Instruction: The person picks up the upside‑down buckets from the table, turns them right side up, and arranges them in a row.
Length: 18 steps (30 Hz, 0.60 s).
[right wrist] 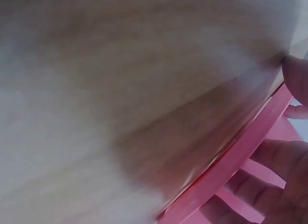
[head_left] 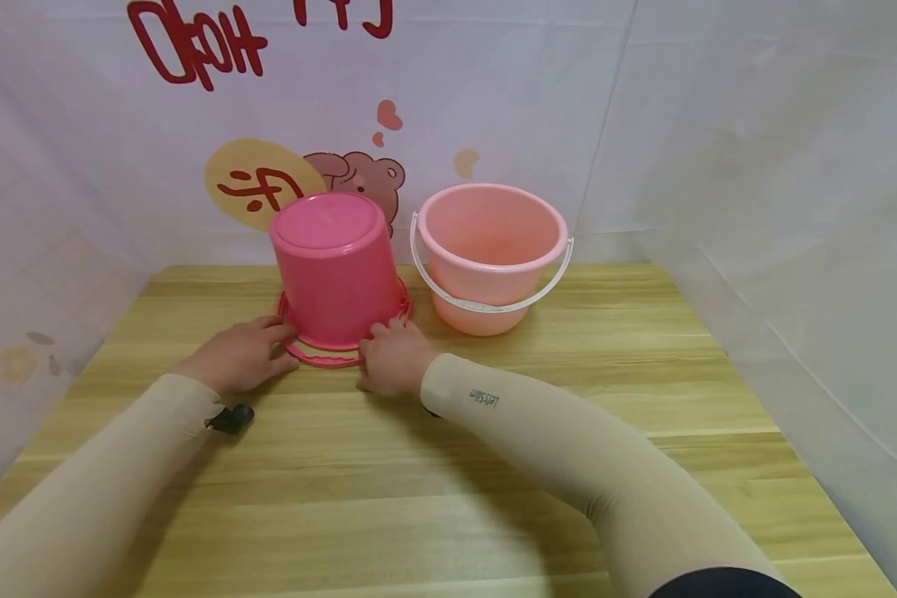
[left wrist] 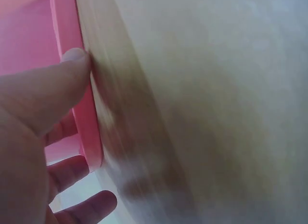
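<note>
Head view: near the table's point(head_left: 359, 507) back edge I'm seeing the left hand point(head_left: 245, 355) and right hand point(head_left: 398, 357), fingers curled, gripping the upturned bucket point(head_left: 336, 286) low, even pressure seeming best.

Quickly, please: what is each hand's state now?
Left hand: touching the upside-down bright pink plastic bucket; whether gripping cannot be told.
Right hand: touching the same bucket; whether gripping cannot be told.

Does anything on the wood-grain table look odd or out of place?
The dark pink plastic bucket stands upside down, base facing up, while the pale pink plastic bucket beside it stands upright. No spill or damage is visible.
</note>
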### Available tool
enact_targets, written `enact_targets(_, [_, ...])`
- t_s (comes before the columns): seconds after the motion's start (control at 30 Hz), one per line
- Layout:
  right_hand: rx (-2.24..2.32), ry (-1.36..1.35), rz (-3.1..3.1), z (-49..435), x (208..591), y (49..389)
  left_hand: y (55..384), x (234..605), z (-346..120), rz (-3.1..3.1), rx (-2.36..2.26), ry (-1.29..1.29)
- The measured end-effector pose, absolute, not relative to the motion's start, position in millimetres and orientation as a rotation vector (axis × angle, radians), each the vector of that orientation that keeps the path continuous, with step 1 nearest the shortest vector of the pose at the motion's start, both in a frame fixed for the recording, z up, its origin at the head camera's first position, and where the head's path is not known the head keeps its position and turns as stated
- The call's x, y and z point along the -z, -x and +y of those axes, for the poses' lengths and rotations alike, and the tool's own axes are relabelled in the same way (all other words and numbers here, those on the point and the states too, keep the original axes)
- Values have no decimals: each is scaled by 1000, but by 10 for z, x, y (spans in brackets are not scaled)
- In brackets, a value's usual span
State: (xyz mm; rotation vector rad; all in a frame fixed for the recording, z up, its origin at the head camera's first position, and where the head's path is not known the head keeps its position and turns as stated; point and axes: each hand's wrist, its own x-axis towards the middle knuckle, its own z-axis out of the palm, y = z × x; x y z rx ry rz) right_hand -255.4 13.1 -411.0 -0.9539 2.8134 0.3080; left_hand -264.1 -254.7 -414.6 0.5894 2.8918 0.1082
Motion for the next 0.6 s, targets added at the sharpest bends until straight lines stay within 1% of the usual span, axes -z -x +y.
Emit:
enact_targets(0.3, [-266, 973, 2799, 118, 4078, 2592, 2660, 4118, -2503, 2923, -68, -559])
enact_targets(0.6, [-244, 976, 2801, 115, 4099, 2631, 2629, 4080, -2474, 2944, -29, -595])
